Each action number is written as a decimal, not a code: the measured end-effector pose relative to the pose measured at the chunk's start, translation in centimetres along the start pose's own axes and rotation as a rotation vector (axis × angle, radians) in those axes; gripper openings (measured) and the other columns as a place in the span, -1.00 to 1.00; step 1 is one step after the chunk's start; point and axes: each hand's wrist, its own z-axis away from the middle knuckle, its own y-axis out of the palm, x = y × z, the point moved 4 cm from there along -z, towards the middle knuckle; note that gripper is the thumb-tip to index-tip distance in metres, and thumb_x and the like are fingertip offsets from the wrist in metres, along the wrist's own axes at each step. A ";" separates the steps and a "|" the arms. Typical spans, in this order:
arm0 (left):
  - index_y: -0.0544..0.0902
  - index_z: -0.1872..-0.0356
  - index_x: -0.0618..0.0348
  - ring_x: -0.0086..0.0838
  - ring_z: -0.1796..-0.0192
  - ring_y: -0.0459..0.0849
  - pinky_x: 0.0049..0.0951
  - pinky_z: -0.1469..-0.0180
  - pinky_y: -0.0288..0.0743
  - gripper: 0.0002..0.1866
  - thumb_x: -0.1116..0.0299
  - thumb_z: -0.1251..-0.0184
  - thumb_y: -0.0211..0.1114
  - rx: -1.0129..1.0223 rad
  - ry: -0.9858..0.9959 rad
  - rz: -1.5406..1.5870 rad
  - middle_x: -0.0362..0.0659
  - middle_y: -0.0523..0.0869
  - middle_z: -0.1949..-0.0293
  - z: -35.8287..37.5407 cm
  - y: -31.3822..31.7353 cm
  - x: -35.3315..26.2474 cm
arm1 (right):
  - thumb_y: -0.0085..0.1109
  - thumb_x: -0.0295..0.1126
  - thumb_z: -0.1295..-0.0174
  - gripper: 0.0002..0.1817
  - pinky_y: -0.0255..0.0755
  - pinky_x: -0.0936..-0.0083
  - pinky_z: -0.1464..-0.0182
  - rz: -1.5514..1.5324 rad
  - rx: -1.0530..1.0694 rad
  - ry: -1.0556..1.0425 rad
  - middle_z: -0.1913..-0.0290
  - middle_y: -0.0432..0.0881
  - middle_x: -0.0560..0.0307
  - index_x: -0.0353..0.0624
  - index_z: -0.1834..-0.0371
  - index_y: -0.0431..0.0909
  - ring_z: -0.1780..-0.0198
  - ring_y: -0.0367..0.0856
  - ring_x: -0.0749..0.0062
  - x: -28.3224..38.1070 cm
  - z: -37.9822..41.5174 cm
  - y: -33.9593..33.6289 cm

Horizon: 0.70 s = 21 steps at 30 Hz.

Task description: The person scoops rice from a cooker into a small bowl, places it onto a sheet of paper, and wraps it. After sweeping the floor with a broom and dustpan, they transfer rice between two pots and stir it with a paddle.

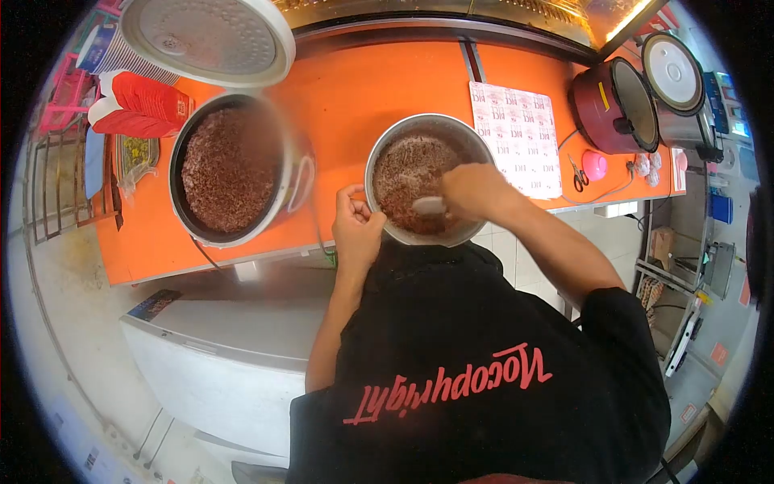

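Note:
A metal pot (372, 179) with reddish-brown cooked rice (415, 161) stands at the table's front edge, close against my body. My left hand (359, 226) is closed on the pot's left rim, its fingers bent over the edge. Over the right side of the pot, my right hand (477, 192) grips a pale rice paddle (429, 206), whose blade rests at the rice; the handle is hidden in the fist. To the left, an open rice cooker (294, 173) holds more of the same rice, its lid (211, 40) raised at the back.
On the orange table (347, 89) lie a printed paper sheet (516, 137), scissors (578, 173) and a pink bowl (594, 165). A dark red cooker (605, 105) stands open at the right. Red food boxes (145, 105) are stacked at the left. A lit glass case (516, 20) borders the back.

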 end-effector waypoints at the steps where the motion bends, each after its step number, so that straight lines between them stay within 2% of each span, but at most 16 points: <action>1: 0.49 -0.21 0.26 -0.69 0.42 0.45 -0.61 0.36 0.38 -0.47 0.63 -0.14 0.30 0.000 -0.002 0.002 -0.29 0.49 0.40 -0.1 0.0 0.0 | 0.19 -0.29 -0.34 -0.74 0.71 0.10 0.11 0.002 -0.087 0.082 0.18 0.81 -0.19 -0.25 0.22 0.78 0.12 0.84 -0.03 -1.0 0.2 -1.1; 3: 0.48 -0.22 0.26 -0.68 0.42 0.44 -0.61 0.36 0.38 -0.47 0.64 -0.15 0.29 -0.010 0.011 0.039 -0.29 0.49 0.39 0.0 -0.1 0.0 | 0.15 -0.34 -0.33 -0.75 0.73 0.14 0.21 0.079 -0.210 0.228 0.27 0.83 -0.12 -0.20 0.29 0.81 0.24 0.86 0.04 -2.3 0.1 -2.6; 6: 0.47 -0.22 0.26 -0.69 0.41 0.45 -0.62 0.35 0.37 -0.46 0.65 -0.15 0.29 0.002 0.004 0.072 -0.28 0.51 0.38 0.0 0.0 0.2 | 0.14 -0.36 -0.31 -0.75 0.73 0.15 0.23 0.052 -0.317 0.193 0.29 0.82 -0.11 -0.17 0.34 0.82 0.26 0.86 0.05 -3.1 -0.8 0.5; 10: 0.46 -0.23 0.27 -0.70 0.40 0.45 -0.64 0.34 0.36 -0.46 0.66 -0.16 0.28 0.005 0.027 0.052 -0.28 0.51 0.38 -0.1 -0.1 0.7 | 0.13 -0.38 -0.30 -0.76 0.74 0.15 0.22 0.092 -0.220 0.071 0.31 0.82 -0.10 -0.14 0.34 0.82 0.23 0.86 0.07 -1.2 0.5 3.1; 11: 0.45 -0.23 0.26 -0.71 0.40 0.44 -0.64 0.34 0.36 -0.46 0.66 -0.16 0.27 0.017 0.023 0.096 -0.28 0.51 0.38 -0.1 0.0 0.8 | 0.13 -0.39 -0.29 -0.76 0.74 0.17 0.22 0.124 -0.193 -0.018 0.32 0.82 -0.08 -0.15 0.35 0.81 0.22 0.86 0.08 -1.2 0.9 3.2; 15: 0.43 -0.23 0.27 -0.69 0.40 0.45 -0.62 0.35 0.35 -0.47 0.67 -0.18 0.25 0.022 0.018 0.124 -0.27 0.53 0.38 0.1 0.2 0.5 | 0.14 -0.38 -0.29 -0.77 0.73 0.18 0.22 0.161 -0.227 0.064 0.32 0.82 -0.07 -0.15 0.34 0.81 0.22 0.86 0.08 -1.3 1.0 1.3; 17: 0.43 -0.23 0.27 -0.69 0.41 0.45 -0.61 0.36 0.34 -0.48 0.67 -0.19 0.24 0.030 0.016 0.117 -0.27 0.53 0.41 0.3 0.2 0.6 | 0.17 -0.35 -0.30 -0.77 0.73 0.17 0.20 0.138 -0.236 0.202 0.28 0.82 -0.08 -0.15 0.32 0.82 0.19 0.86 0.07 -1.8 0.7 0.3; 21: 0.42 -0.22 0.29 -0.68 0.45 0.43 -0.59 0.37 0.31 -0.50 0.64 -0.21 0.22 0.077 0.019 -0.019 -0.28 0.51 0.49 0.3 0.1 0.0 | 0.20 -0.33 -0.30 -0.78 0.73 0.15 0.20 0.092 -0.174 0.148 0.24 0.83 -0.11 -0.15 0.31 0.82 0.17 0.86 0.06 -0.9 0.0 3.0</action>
